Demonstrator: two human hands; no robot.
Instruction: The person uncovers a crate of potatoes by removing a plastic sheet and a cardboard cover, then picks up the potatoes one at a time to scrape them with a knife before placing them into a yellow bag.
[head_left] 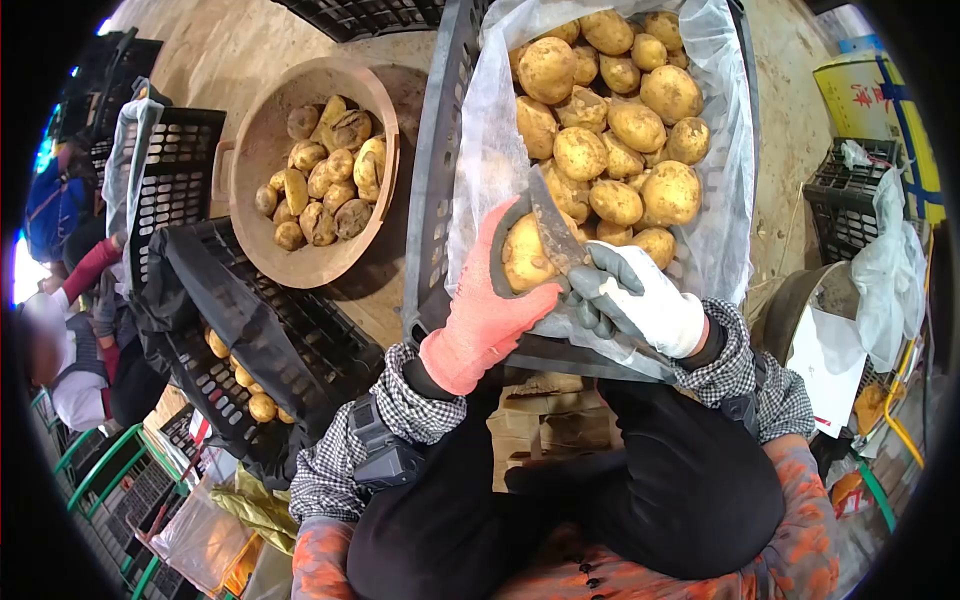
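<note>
While the grey crate [430, 200], lined w/ whitish film [718, 60], holds roundish, dirt-flecked potatoes [636, 125], the L hand [488, 318], pink-gloved, cups one potato [526, 258] at its near end; the R hand [640, 300], white/grey glove, grips a dirt-smeared knife [553, 228] beside it. Round brown basin [262, 110], to L: knobbly, discoloured potatoes [320, 178]. Black mesh crate [205, 385] nearby, w/ dark sheet [215, 290]: a few more.
</note>
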